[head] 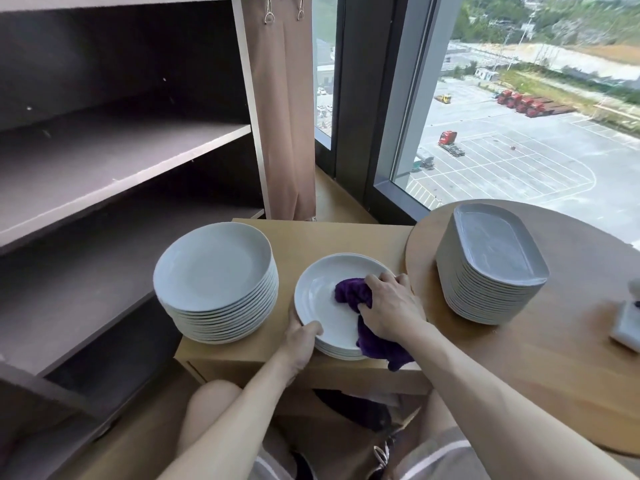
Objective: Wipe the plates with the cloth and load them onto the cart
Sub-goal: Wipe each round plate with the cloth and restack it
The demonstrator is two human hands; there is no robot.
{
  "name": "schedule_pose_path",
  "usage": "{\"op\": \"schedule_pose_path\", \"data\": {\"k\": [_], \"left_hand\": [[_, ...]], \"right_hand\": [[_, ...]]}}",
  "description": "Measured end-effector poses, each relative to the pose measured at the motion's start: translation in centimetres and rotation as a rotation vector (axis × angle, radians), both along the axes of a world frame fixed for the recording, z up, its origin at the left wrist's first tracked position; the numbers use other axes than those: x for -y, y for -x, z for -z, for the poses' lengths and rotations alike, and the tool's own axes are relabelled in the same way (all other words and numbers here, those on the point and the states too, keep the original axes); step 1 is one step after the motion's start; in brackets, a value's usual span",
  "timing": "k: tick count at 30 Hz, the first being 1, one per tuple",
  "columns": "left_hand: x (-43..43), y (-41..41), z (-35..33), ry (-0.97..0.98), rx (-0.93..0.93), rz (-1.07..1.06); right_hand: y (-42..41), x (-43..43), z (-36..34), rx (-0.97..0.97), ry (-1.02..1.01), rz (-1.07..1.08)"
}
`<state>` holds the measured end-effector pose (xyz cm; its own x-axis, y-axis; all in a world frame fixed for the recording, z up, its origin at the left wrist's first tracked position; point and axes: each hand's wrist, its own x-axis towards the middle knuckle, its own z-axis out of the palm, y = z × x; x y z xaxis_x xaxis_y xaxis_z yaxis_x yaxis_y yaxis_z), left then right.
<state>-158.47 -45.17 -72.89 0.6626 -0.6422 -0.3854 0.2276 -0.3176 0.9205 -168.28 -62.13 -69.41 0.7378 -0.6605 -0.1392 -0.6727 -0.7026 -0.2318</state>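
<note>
Head view: left of the fingers stand dark shelves, likely the cart, then a tall plate stack. The left hand pinches the near rim of the top plate on the tabletop; that grip should hold firm. The right hand, fingers curled, presses the purple cloth onto it; sweeping out to the rim would finish the wipe. Right of them sit oblong plates.

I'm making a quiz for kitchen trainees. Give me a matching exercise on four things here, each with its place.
1. tall round plate stack
2. purple cloth
3. oblong plate stack
4. left hand

A. on the round table
B. gripping the rim of the short stack's top plate
C. under the right hand
D. left part of the small wooden table

Pairs: 1-D, 2-C, 3-A, 4-B
</note>
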Motion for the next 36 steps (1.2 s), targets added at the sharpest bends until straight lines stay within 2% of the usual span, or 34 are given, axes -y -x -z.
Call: {"op": "schedule_pose_path", "data": {"k": [8,21,26,32,36], "left_hand": [[0.1,1.4,0.2,0.001,0.021,-0.090],[0.0,0.6,-0.2,-0.122,-0.066,-0.007],[0.1,-0.1,0.9,-0.021,-0.037,0.028],[0.3,-0.3,2.3,0.100,0.011,0.032],[0.4,-0.5,3.0,0.156,0.068,0.030]], "right_hand": [[0.7,-0.7,-0.2,0.049,0.007,-0.003],[0.5,-1.0,0.8,0.038,0.107,-0.043],[0.4,-1.1,1.4,0.036,0.225,-0.158],[-1.8,-2.1,1.2,0.038,0.179,-0.362],[-5.1,-2.6,1.7,0.081,0.159,-0.334]]}}
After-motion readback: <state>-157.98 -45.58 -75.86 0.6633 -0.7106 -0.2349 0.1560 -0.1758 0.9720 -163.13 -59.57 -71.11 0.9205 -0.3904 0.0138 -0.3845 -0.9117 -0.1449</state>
